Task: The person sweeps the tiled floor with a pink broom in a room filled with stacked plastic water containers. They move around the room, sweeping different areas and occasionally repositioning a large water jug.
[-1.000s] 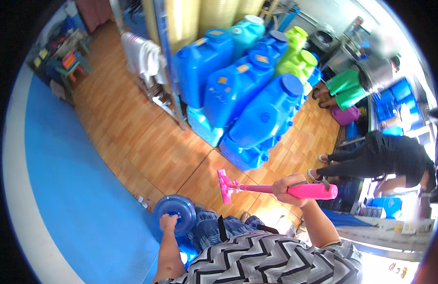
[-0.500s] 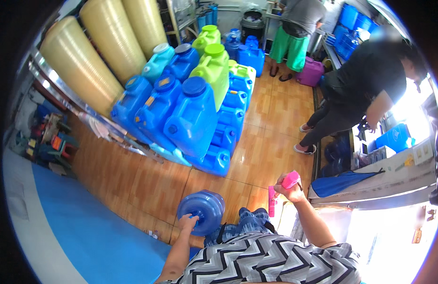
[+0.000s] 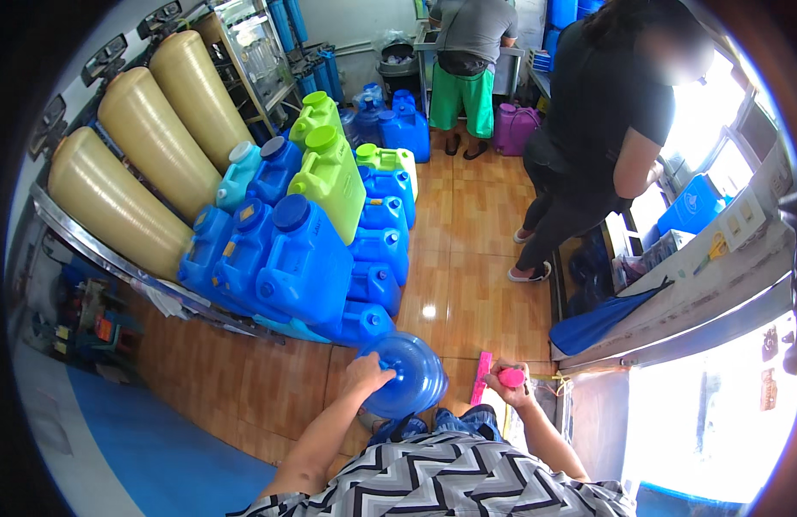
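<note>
My left hand (image 3: 368, 376) is closed on the neck of a large, round, clear blue water jug (image 3: 413, 379). The jug is tilted, its neck pointing toward me. My right hand (image 3: 513, 388) grips a pink tool (image 3: 482, 377) with a straight flat bar and a rounded pink end. Its exact kind is not clear. The fingers wrap round the tool's handle, to the right of the jug and apart from it.
Blue and green water containers (image 3: 299, 250) stand stacked ahead on the left, beside tall tan tanks (image 3: 88, 181). A person in black (image 3: 588, 112) stands at the right bench; another in green shorts (image 3: 461, 95) is farther back. A blue cloth (image 3: 601, 323) hangs at the right.
My left hand and the jug have moved right and slightly forward. My right hand with the pink tool has come lower. The person in black stands more upright, and the view has shifted.
</note>
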The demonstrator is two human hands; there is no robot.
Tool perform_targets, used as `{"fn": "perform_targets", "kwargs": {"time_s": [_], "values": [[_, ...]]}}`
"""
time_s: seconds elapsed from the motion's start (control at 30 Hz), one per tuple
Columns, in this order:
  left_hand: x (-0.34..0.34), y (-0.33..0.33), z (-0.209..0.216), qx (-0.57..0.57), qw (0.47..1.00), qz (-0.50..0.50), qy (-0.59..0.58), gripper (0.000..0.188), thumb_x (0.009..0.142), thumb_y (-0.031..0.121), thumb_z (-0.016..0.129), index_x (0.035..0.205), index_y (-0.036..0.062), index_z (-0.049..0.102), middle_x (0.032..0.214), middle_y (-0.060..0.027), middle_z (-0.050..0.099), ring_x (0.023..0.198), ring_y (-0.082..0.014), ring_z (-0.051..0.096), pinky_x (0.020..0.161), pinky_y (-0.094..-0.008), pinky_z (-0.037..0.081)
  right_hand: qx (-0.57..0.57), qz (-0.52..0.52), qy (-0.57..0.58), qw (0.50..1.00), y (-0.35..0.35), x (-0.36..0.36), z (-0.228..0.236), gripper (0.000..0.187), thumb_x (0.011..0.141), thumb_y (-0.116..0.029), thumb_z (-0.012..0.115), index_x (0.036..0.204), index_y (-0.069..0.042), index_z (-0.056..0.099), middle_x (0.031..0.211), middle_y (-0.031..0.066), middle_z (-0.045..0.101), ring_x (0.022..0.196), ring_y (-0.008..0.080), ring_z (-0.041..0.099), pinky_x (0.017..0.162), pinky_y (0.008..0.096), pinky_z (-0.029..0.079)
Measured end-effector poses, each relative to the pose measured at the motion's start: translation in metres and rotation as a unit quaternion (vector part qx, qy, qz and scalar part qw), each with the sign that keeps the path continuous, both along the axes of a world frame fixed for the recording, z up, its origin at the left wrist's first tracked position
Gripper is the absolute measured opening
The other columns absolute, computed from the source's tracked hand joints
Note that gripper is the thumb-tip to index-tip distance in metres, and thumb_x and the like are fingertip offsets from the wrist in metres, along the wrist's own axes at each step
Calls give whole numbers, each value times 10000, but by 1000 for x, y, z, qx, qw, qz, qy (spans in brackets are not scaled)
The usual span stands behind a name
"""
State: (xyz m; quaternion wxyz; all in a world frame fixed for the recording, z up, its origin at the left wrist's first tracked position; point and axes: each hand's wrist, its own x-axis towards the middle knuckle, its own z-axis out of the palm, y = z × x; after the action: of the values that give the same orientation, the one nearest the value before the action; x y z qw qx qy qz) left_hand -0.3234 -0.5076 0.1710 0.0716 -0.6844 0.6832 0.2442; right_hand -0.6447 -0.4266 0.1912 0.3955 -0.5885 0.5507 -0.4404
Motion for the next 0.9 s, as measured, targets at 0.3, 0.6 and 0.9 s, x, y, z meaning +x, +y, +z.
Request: {"fn": "perform_targets", "kwargs": {"time_s": [0.3, 0.6, 0.9], "values": [[-70, -89, 43, -240, 952, -180, 66, 467, 637, 418, 684, 894, 50, 556, 666, -164, 627, 634, -343, 627, 576, -446, 499, 17, -31, 30, 999, -16, -23, -9, 200, 702, -123, 698, 637, -35, 530, 578, 59, 564, 554, 135, 560, 516, 275, 429], [-98, -248, 96, -335, 913, -216, 88, 474, 673, 443, 644, 829, 11, 526, 645, -182, 613, 608, -333, 626, 545, -429, 500, 61, -3, -60, 996, -104, -42, 8, 187, 692, -93, 653, 613, -46, 490, 573, 14, 481, 543, 108, 496, 497, 269, 418], [-101, -463, 146, -310, 930, -187, 63, 541, 679, 501, 634, 863, 2, 533, 696, -197, 631, 658, -349, 635, 604, -440, 508, 105, -73, -70, 989, -267, -49, 28, 173, 717, -63, 649, 640, -63, 495, 646, -8, 462, 613, 102, 469, 576, 260, 367]]}}
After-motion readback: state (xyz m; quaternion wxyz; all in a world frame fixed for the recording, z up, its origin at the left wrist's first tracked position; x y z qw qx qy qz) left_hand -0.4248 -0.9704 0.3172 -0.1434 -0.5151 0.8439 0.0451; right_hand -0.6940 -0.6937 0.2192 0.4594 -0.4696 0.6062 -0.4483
